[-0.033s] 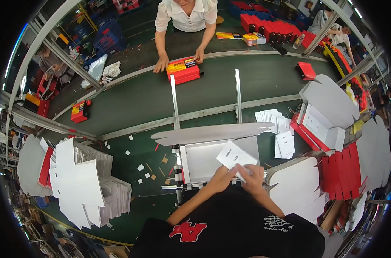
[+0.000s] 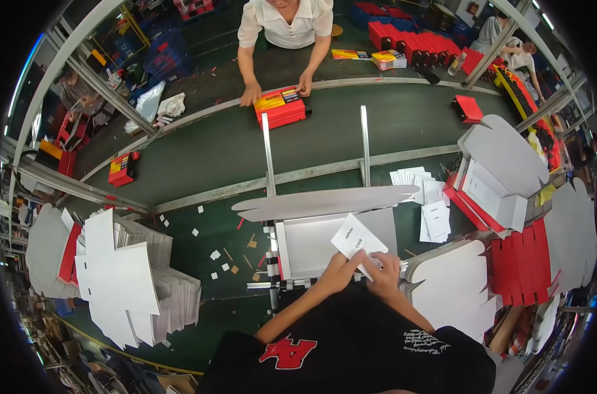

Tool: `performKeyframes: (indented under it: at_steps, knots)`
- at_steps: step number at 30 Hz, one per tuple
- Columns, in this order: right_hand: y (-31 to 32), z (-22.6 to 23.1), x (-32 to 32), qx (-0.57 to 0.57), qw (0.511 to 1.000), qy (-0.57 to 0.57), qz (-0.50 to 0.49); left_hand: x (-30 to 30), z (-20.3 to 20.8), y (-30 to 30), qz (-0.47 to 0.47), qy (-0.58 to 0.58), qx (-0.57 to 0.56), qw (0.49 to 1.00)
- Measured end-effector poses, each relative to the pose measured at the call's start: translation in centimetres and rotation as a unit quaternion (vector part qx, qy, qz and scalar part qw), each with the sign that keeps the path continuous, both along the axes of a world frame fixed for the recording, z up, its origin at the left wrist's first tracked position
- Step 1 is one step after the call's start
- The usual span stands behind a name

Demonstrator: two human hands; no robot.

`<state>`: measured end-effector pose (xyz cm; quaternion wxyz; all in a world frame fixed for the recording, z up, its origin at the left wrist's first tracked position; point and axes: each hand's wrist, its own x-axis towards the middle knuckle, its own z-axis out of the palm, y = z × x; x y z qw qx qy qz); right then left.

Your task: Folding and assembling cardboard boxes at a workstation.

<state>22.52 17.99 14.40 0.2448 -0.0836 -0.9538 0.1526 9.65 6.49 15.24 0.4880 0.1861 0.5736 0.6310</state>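
Note:
A white printed booklet [image 2: 355, 238], perhaps several stacked together, is pinched in my left hand [image 2: 338, 273] at its lower left edge. Bent fingers of my right hand [image 2: 383, 274] grip its lower right edge; the fingertips are partly hidden. Directly beneath is an open, shallow box [image 2: 305, 246] with a white inside, its long grey-white lid flap [image 2: 331, 202] raised on the far side. To the right, loose white booklets [image 2: 435, 220] lie overlapping on the green table.
Flat white box blanks [image 2: 121, 282] are stacked at left, more [image 2: 446, 282] at right beside red blanks [image 2: 520, 262]. An open red box [image 2: 472, 197] holds booklets. Metal posts [image 2: 268, 157] rise before the belt [image 2: 213, 154]. Across it, a co-worker's hands touch a red case [image 2: 282, 111].
My right fingers have shifted slightly along the booklet's lower right edge, and its right corner has drawn in a little. The co-worker's hand at left moved slightly toward the red case.

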Motion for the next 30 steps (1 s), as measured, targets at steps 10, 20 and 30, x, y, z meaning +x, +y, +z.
performKeyframes:
  at_steps: [10,20,30]
  knots:
    - [0.2,-0.4,-0.4,-0.724,0.668,0.013,-0.169,-1.7,-3.5,-3.7,0.107,-0.111,-0.026,0.988]
    - [0.5,-2.2,0.4,-0.624,0.749,-0.028,-0.219,-1.7,-6.8,-4.7,-0.051,-0.158,-0.043,0.985]
    - [1.0,-2.8,1.4,-0.670,0.695,-0.170,-0.196,-2.1,-6.2,-5.0,-0.099,-0.056,-0.089,0.990]
